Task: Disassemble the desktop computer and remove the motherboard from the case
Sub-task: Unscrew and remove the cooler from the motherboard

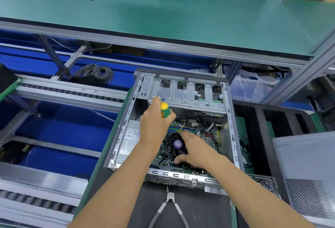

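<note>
An open grey computer case [233,137] lies on its side in front of me. Inside it sits the green motherboard [210,135] with a black fan [175,146] bearing a purple label. My left hand [154,126] grips a screwdriver [165,110] with a green and yellow handle, held upright over the board's far left part. Its tip is hidden behind the hand. My right hand [194,150] lies over the board beside the fan, fingers spread and reaching toward the screwdriver's lower end. A silver power supply [127,140] sits along the case's left wall.
Grey-handled pliers [169,207] lie on the black mat below the case. The removed side panel [306,173] rests at the right. A coil of grey cable [94,73] lies at the back left. A green shelf [163,13] overhangs the bench, with roller tracks at the left.
</note>
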### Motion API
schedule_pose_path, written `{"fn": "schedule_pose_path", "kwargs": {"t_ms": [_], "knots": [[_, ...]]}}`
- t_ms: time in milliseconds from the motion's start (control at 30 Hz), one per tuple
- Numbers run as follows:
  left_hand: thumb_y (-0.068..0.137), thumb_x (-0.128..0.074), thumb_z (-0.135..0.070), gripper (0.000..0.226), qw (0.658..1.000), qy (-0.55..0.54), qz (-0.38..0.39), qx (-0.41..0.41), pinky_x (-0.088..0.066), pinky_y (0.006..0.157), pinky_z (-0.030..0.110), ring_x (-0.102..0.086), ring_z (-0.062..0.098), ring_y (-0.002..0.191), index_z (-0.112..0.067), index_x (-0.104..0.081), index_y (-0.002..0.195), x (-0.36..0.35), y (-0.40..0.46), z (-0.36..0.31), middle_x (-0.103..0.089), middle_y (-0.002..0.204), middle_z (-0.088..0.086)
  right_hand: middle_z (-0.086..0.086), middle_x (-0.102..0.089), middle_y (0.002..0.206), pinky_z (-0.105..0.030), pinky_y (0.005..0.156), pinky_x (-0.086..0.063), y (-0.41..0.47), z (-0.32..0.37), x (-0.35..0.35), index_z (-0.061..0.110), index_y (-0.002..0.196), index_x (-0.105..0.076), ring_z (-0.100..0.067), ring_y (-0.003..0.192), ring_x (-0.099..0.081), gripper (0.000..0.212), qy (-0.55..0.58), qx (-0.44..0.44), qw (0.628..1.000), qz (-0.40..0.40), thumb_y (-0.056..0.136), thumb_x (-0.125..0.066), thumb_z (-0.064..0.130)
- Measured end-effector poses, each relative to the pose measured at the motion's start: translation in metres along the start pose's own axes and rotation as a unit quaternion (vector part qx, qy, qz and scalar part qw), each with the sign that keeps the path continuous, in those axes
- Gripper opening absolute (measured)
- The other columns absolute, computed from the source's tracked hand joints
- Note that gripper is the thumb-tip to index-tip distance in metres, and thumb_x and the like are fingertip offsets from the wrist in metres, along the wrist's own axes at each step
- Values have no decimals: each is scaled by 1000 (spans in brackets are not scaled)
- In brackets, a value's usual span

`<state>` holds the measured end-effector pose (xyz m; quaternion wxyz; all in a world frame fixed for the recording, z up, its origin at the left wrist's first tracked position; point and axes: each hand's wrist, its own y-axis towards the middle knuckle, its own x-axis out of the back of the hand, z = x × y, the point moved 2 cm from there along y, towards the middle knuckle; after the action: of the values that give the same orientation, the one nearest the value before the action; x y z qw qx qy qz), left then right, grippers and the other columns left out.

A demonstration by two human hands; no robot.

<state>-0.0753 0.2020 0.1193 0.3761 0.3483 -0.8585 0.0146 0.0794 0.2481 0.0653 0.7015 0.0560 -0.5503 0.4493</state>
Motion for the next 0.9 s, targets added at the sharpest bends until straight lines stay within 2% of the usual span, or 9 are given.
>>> {"fn": "schedule_pose_path", "kwargs": {"t_ms": [67, 133, 233, 400, 567, 633, 700, 800, 900], "knots": [[82, -68, -37, 35, 1000, -19, 5, -3, -34, 48, 25, -47, 7, 57, -27, -34, 85, 2, -1, 2, -49, 66, -10, -4, -13, 162, -41, 118, -21, -3, 4, 14, 21, 154, -17, -25, 147, -19, 106, 44, 1, 999, 16, 74, -67, 68], [82, -71, -39, 39, 999, -36, 16, 3, -39, 51, 31, -48, 14, 60, -29, -33, 85, 5, -1, 6, -49, 68, -9, -4, -36, 152, -35, 108, -36, -6, 19, 46, 22, 148, -34, -19, 133, -42, 87, 140, 10, 986, -93, 80, -52, 73], [79, -76, -39, 43, 998, -47, 19, 24, -44, 50, 33, -53, 16, 62, -26, -35, 85, 9, 0, 8, -53, 69, -7, 7, -61, 100, -27, 74, -48, -6, 59, 101, 29, 127, -54, -4, 87, -57, 74, 174, 47, 954, -238, 78, -35, 82], [73, -80, -18, 43, 994, -102, 4, 23, -36, 46, 17, -52, 0, 60, -26, -41, 87, 6, -8, 10, -49, 61, -10, -2, -39, 71, -35, 64, -41, 8, 117, 136, 12, 101, -62, -30, 80, -52, 59, -199, 128, 965, -115, 86, -49, 68], [67, -86, -34, 45, 982, -171, -3, 79, -43, 52, 21, -54, 5, 61, -18, -49, 86, 16, -15, 10, -58, 73, -6, -7, -47, 86, -28, 47, -27, 16, 134, 142, 11, 96, -60, -21, 64, -46, 33, -314, 145, 936, -63, 95, -55, 44], [70, -87, -30, 49, 958, -253, -20, 131, -50, 64, 14, -63, -1, 78, -26, -48, 100, 23, -33, 12, -59, 94, -10, -10, -48, 96, -31, 55, -34, 16, 133, 145, 7, 109, -61, -28, 81, -55, 35, -301, 129, 943, -65, 95, -57, 40], [80, -79, -26, 40, 969, -211, -44, 117, -48, 72, 14, -60, 1, 86, -31, -44, 99, 25, -58, 10, -52, 99, -12, -14, -50, 106, -35, 61, -34, 18, 131, 148, 4, 117, -59, -33, 92, -57, 44, -298, 118, 945, -68, 95, -57, 43], [91, -61, -44, 26, 992, -12, 110, -56, -46, 86, 27, -52, 10, 95, -23, -55, 105, 8, -83, -13, -56, 104, -7, -15, -52, 110, -33, 59, -34, 22, 131, 150, 3, 111, -58, -34, 93, -58, 49, -311, 109, 942, -57, 94, -55, 48], [91, -28, -73, 86, 912, 159, 367, -88, -27, 115, 41, -29, 25, 141, -9, -32, 149, -18, -94, -23, -30, 156, 10, -7, -44, 82, -30, 46, -26, 25, 135, 147, 3, 74, -47, -25, 66, -46, 52, -280, 94, 955, -40, 90, -61, 51]]}}
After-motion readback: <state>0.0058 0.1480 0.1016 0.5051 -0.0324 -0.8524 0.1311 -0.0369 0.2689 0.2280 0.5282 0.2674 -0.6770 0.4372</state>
